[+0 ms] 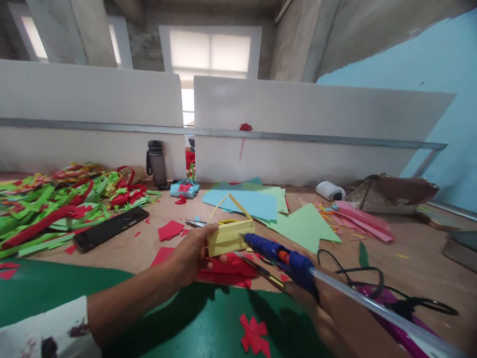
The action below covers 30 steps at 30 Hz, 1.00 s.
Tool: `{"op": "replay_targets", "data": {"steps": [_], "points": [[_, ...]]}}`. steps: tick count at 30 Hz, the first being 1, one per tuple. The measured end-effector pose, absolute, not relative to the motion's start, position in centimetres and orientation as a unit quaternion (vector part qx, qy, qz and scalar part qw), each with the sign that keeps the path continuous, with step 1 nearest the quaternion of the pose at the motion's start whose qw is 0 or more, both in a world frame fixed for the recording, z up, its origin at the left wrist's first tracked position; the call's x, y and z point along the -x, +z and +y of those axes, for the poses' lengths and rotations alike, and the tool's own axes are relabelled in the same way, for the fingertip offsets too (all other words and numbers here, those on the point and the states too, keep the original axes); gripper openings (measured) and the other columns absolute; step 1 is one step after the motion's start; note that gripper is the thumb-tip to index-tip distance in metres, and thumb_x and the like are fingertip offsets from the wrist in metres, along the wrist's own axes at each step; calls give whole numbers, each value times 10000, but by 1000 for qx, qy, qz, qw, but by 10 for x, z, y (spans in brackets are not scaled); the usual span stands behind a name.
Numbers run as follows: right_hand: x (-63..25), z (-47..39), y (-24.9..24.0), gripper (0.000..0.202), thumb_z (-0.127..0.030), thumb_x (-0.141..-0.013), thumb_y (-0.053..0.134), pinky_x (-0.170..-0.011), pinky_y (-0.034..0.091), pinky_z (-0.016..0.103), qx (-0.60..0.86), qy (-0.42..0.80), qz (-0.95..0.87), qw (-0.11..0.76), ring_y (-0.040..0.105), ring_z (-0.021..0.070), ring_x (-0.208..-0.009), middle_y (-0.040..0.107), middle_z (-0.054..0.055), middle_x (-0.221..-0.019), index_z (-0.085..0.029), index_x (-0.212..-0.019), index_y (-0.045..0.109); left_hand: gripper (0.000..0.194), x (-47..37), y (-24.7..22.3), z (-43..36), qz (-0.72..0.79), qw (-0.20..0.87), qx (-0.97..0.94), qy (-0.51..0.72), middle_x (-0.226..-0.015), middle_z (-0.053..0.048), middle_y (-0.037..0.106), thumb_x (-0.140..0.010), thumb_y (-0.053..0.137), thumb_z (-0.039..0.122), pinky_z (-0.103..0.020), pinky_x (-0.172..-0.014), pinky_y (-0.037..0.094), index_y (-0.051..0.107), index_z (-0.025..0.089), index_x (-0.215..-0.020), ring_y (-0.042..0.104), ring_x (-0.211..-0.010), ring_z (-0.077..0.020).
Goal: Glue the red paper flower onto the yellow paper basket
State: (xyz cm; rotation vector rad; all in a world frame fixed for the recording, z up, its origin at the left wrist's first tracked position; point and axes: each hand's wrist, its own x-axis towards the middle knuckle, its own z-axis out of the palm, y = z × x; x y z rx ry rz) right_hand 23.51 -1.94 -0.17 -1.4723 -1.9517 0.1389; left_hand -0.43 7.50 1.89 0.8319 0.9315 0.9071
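Observation:
My left hand (196, 251) pinches the left side of a small yellow paper bag (230, 239), whose thin folded paper handle rises above it. In my right hand (316, 303) is a blue hot glue gun (282, 254) with a long clear glue stick running out of its back. Its nozzle points at the front of the bag, close to the paper or touching it; I cannot tell which. Under the bag lie red paper pieces (227, 271) and scissors (263, 271). A red paper flower (254, 334) lies on the green surface (179, 323) nearest me.
Paper strips (55, 209) pile up at left, with a black phone (112, 228) before them. A bottle (156, 165) and a small blue paper bag (184, 189) stand behind. Coloured sheets (301, 224) lie centre-right. A black cord (357, 268) loops at right, near a handbag (395, 193).

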Motion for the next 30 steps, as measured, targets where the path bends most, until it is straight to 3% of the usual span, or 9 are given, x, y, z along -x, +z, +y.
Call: {"op": "replay_targets", "data": {"steps": [3, 9, 13, 15, 18, 23, 30], "points": [[-217, -4, 28, 433, -431, -870, 394, -800, 509, 389, 529, 17, -757, 384, 609, 300, -993, 624, 90, -1126, -269, -1254, 512, 313, 6, 16, 80, 431, 709, -377, 411, -764, -84, 672, -900, 441, 310, -136, -294, 305, 536, 103, -1115, 604, -453, -118], [-234, 10, 36, 478, -324, -878, 442, -714, 496, 321, 549, -94, -737, 382, 647, 241, -878, 644, 65, -1099, -248, -1350, 418, 309, 15, 19, 93, 454, 665, -389, 448, -828, -116, 669, -898, 449, 304, -135, -294, 320, 517, 86, -1107, 632, -489, -127], [-246, 30, 24, 506, -224, -856, 454, -667, 449, 323, 563, -190, -768, 238, 632, 237, -771, 670, 80, -886, -198, -1361, 436, 305, 24, 30, 100, 449, 628, -408, 488, -880, -99, 663, -904, 438, 312, -135, -297, 315, 520, 128, -1133, 626, -479, -111], [-244, 36, 22, 535, -313, -821, 535, -673, 408, 347, 582, -243, -766, 127, 603, 256, -719, 649, 92, -797, -169, -1333, 479, 303, 27, 33, 101, 448, 620, -414, 494, -881, -96, 660, -901, 443, 306, -138, -299, 320, 513, 136, -1141, 627, -478, -113], [-234, 36, 21, 604, -456, -775, 600, -771, 339, 388, 576, -285, -766, 14, 578, 272, -760, 644, 113, -835, -166, -1298, 515, 294, 26, 33, 99, 447, 621, -420, 489, -862, -108, 660, -898, 441, 292, -142, -300, 324, 516, 123, -1126, 634, -482, -126], [-228, 37, 18, 584, -392, -786, 592, -853, 241, 416, 577, -256, -775, -33, 534, 280, -848, 628, 131, -913, -157, -1308, 478, 268, 21, 33, 91, 437, 632, -426, 477, -815, -87, 664, -885, 433, 263, -155, -299, 333, 525, 135, -1102, 636, -473, -138], [-223, 28, 26, 371, -205, -832, 514, -869, 248, 487, 564, -258, -783, -46, 516, 309, -929, 601, 155, -1008, -144, -1195, 556, 297, 17, 33, 85, 446, 645, -420, 457, -810, -107, 665, -876, 423, 229, -154, -288, 317, 529, 93, -1117, 640, -480, -151]]}}
